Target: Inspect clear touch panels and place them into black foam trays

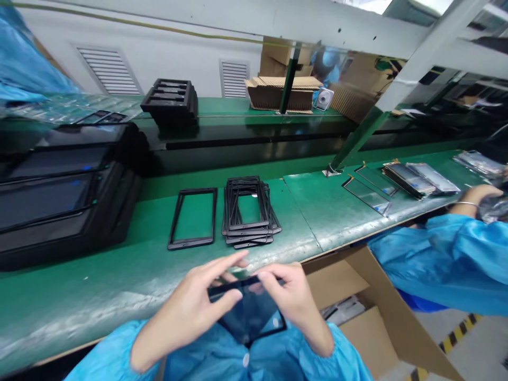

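Note:
A dark, see-through glass panel (248,312) with a black border is tilted in front of my chest, just off the bench's near edge. My left hand (198,296) holds its upper left edge, thumb across the face and index finger stretched out above. At its upper right, my right hand (291,293) pinches the panel with the thumb in front and the fingers behind, partly hidden. Beyond my hands, a single black frame (192,242) lies flat on the green bench. Right of it is an uneven stack of black frames (248,233).
Black trays holding dark screens (99,211) are piled at the left. An open cardboard box (381,338) stands below the bench at right. Two glass panels with flex cables (367,197) lie near a co-worker's blue sleeve (448,259). A slanted post (353,143) rises from the bench.

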Demonstrator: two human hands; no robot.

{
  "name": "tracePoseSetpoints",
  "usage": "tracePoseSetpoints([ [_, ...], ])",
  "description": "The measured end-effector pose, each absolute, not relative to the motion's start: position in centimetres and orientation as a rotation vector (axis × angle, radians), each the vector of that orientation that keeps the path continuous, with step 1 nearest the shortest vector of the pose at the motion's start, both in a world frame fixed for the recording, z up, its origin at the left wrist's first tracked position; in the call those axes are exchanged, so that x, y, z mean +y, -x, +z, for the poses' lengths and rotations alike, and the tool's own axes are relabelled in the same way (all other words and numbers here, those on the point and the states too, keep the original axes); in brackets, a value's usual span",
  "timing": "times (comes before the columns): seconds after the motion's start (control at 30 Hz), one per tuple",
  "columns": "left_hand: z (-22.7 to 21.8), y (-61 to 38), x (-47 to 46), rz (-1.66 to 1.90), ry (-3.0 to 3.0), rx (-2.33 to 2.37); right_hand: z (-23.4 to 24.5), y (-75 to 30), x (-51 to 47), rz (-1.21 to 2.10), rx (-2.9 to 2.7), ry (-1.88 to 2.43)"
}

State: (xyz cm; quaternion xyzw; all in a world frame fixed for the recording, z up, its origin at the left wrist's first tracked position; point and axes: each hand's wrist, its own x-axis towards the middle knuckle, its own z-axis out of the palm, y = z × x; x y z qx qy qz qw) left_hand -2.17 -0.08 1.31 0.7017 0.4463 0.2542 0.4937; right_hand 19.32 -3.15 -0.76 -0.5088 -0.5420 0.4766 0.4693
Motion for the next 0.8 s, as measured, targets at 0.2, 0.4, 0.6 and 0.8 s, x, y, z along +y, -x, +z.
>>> tracePoseSetpoints([
  [0.2,0.8,1.1,0.1,0.499,-1.618,1.12,-1.5,-21.0,-2.4,0.704,-1.187,1.206],
  [0.4,-0.3,2.3,-0.4,0.736,-1.204,1.173,-4.6,-25.7,-3.6,0.999,-0.841,1.295],
  [0.6,-0.4,2.5,-0.3,0.828,-1.133,1.189,-4.4,-24.6,-5.9,1.15,-0.812,1.3],
  [0.8,1.6,2.9,0.8,0.848,-1.901,1.255,-3.4,-23.6,-6.4,1.119,-0.849,1.332],
])
